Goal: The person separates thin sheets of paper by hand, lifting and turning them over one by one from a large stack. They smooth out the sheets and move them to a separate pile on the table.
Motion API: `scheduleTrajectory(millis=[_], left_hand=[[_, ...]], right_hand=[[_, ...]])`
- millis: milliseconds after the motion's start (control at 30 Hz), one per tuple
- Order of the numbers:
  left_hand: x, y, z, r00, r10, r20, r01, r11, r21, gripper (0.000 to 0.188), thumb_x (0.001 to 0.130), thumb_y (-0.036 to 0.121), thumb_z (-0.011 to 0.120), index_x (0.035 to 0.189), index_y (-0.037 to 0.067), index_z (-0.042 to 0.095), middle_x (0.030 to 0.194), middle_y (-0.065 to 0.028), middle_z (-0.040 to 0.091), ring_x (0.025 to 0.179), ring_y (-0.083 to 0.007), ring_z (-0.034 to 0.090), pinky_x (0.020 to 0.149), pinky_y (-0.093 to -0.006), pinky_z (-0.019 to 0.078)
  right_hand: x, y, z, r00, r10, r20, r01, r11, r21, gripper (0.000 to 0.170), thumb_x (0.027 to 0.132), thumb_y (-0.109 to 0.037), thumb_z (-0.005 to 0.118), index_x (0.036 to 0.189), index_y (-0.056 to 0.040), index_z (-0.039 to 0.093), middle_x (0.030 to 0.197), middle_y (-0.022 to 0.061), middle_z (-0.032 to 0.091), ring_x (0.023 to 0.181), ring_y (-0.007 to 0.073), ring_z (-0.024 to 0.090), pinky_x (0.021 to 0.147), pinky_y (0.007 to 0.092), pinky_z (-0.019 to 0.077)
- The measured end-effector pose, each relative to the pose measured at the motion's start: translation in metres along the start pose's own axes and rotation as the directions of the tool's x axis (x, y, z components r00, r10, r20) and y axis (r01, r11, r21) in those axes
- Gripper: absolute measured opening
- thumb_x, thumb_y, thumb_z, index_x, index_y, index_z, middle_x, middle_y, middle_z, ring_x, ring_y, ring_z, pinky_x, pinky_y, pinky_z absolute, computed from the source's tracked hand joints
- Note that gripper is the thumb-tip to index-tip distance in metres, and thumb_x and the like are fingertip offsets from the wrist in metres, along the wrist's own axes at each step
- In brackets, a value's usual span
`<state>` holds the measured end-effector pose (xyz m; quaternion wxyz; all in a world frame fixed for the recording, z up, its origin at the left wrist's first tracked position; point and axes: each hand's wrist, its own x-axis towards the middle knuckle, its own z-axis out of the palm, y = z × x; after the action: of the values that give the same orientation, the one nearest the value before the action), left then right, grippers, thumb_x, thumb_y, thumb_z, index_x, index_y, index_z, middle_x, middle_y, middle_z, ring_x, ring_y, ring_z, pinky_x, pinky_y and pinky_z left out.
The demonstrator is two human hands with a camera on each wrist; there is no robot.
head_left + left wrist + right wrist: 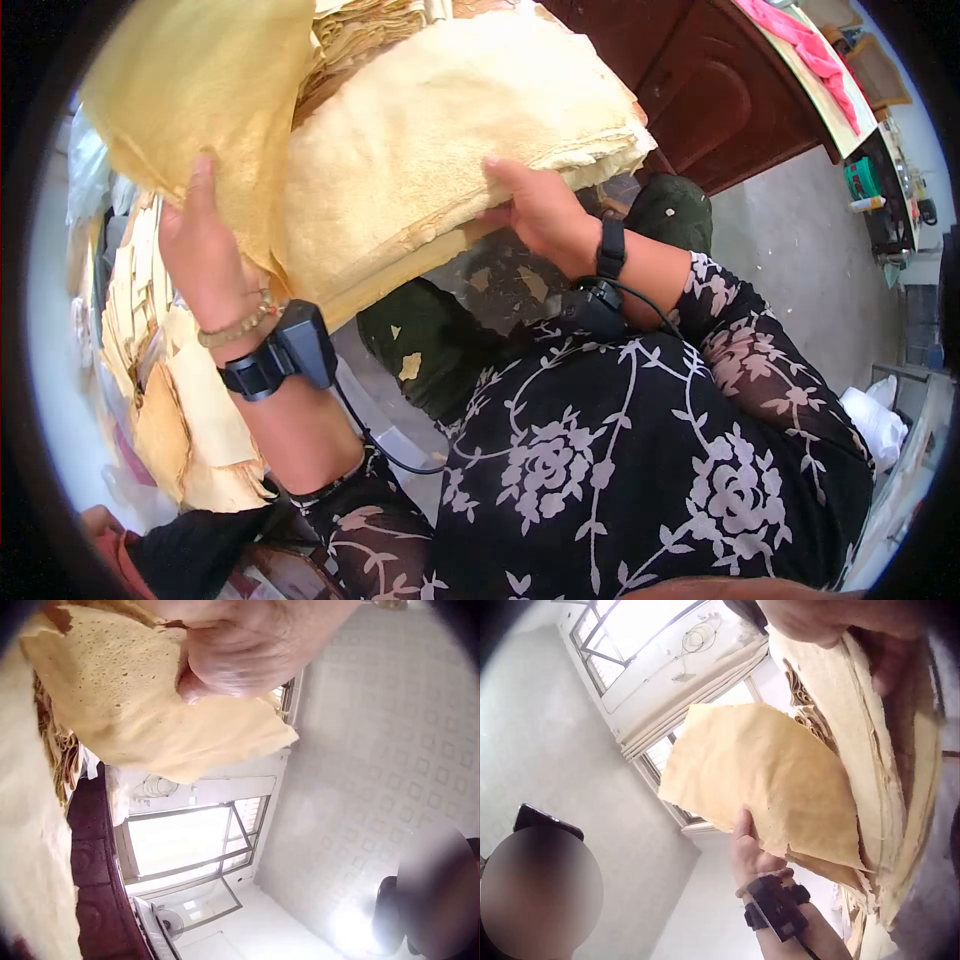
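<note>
A thin, darker yellow sheet (200,90) is raised at the left, pinched by my left hand (208,245) with the thumb on its near face; the right wrist view shows this sheet (757,772) held up by the left hand (754,855). Beside it lies a thick stack of pale yellow sheets (420,120), its layered edge towards me. My right hand (545,215) grips that edge, thumb on top and fingers beneath. In the left wrist view the left hand (255,645) covers part of the sheet (127,690).
Folded sheets (365,45) stand behind the stack, and more loose sheets (210,400) lie at the left. A dark red wooden cabinet (710,100) stands at the back right, beside grey floor (810,240). Another person's hand (100,525) shows at lower left.
</note>
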<state>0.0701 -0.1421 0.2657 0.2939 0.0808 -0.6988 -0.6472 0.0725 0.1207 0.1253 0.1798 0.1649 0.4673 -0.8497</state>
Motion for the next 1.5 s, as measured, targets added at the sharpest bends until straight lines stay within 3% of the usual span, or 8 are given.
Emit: scheduleTrajectory(millis=[300, 367, 433, 533, 667, 967, 1300, 1500], left_hand=[[0.091, 0.037, -0.176, 0.91, 0.381, 0.163, -0.389, 0.651, 0.651, 0.041, 0.1, 0.017, 0.065, 0.133, -0.006, 0.055, 0.128, -0.0175, 0.065, 0.109, -0.0278, 0.068, 0.091, -0.0395, 0.0586], [0.089, 0.066, -0.18, 0.981, -0.016, -0.194, 0.013, 1.0, -0.019, 0.048, 0.1, 0.026, 0.064, 0.133, -0.009, 0.056, 0.127, -0.0162, 0.066, 0.113, -0.0252, 0.066, 0.096, -0.0357, 0.0562], [0.093, 0.072, -0.226, 0.973, 0.178, -0.149, -0.126, 0.943, 0.308, 0.043, 0.107, 0.022, 0.051, 0.135, -0.011, 0.052, 0.133, -0.0164, 0.063, 0.118, -0.0264, 0.065, 0.094, -0.0322, 0.0556], [0.119, 0.086, -0.311, 0.806, 0.436, 0.401, -0.276, -0.324, 0.905, 0.047, 0.108, 0.025, 0.046, 0.135, -0.012, 0.051, 0.133, -0.0155, 0.063, 0.119, -0.025, 0.064, 0.094, -0.0306, 0.0546], [0.135, 0.113, -0.367, 0.918, 0.385, -0.095, -0.23, 0.712, 0.663, 0.049, 0.105, 0.029, 0.051, 0.133, -0.011, 0.053, 0.131, -0.0156, 0.064, 0.116, -0.025, 0.064, 0.093, -0.0324, 0.0548], [0.191, 0.145, -0.421, 0.873, 0.457, -0.169, -0.196, 0.648, 0.736, 0.033, 0.1, 0.022, 0.053, 0.123, -0.002, 0.059, 0.113, -0.0131, 0.065, 0.098, -0.025, 0.064, 0.079, -0.0338, 0.0538], [0.19, 0.151, -0.256, 0.753, 0.629, 0.194, -0.331, 0.107, 0.937, 0.02, 0.095, 0.014, 0.056, 0.111, 0.007, 0.065, 0.093, -0.0103, 0.067, 0.077, -0.0251, 0.064, 0.064, -0.0354, 0.0528], [0.062, -0.009, -0.051, 0.288, 0.704, 0.649, -0.72, -0.288, 0.631, 0.018, 0.092, 0.009, 0.057, 0.105, 0.013, 0.069, 0.081, -0.0086, 0.068, 0.064, -0.0252, 0.064, 0.055, -0.0363, 0.0521]], right_hand=[[-0.001, -0.001, 0.007, 0.995, -0.025, 0.1, 0.007, 0.985, 0.17, 0.04, 0.101, -0.024, 0.06, 0.136, -0.0072, 0.054, 0.13, 0.0067, 0.064, 0.116, 0.0201, 0.062, 0.089, 0.0385, 0.055], [-0.001, -0.004, 0.009, 0.998, -0.001, 0.062, -0.008, 0.991, 0.132, 0.04, 0.101, -0.024, 0.06, 0.136, -0.0073, 0.054, 0.13, 0.0073, 0.064, 0.117, 0.02, 0.062, 0.09, 0.0388, 0.0553], [0.001, -0.008, 0.01, 0.999, 0.024, 0.022, -0.026, 0.996, 0.091, 0.04, 0.101, -0.025, 0.06, 0.136, -0.0074, 0.053, 0.13, 0.008, 0.064, 0.118, 0.0199, 0.062, 0.091, 0.0391, 0.0556], [0.006, -0.022, 0.014, 0.997, -0.043, 0.061, 0.036, 0.993, 0.116, 0.035, 0.102, -0.023, 0.058, 0.133, -0.0077, 0.055, 0.126, 0.0064, 0.065, 0.113, 0.0188, 0.063, 0.087, 0.037, 0.0547], [0.017, -0.027, 0.019, 0.998, -0.068, 0.0, 0.068, 0.998, 0.017, 0.032, 0.102, -0.023, 0.059, 0.131, -0.0089, 0.057, 0.122, 0.0048, 0.065, 0.107, 0.0191, 0.063, 0.085, 0.0361, 0.0535], [0.021, -0.008, 0.001, 0.999, -0.033, -0.018, 0.033, 0.999, 0.043, 0.036, 0.103, -0.023, 0.056, 0.135, -0.0055, 0.053, 0.127, 0.0088, 0.063, 0.113, 0.0246, 0.063, 0.091, 0.0433, 0.0568], [0.028, -0.006, -0.003, 1.0, -0.019, -0.014, 0.019, 0.999, 0.045, 0.039, 0.103, -0.022, 0.058, 0.138, -0.0069, 0.051, 0.131, 0.0082, 0.062, 0.118, 0.0235, 0.063, 0.097, 0.0437, 0.0547], [0.021, -0.007, 0.0, 0.998, -0.045, 0.047, 0.043, 0.999, 0.032, 0.04, 0.104, -0.023, 0.054, 0.141, -0.0065, 0.049, 0.135, 0.0103, 0.061, 0.118, 0.0254, 0.063, 0.096, 0.0438, 0.0552]])
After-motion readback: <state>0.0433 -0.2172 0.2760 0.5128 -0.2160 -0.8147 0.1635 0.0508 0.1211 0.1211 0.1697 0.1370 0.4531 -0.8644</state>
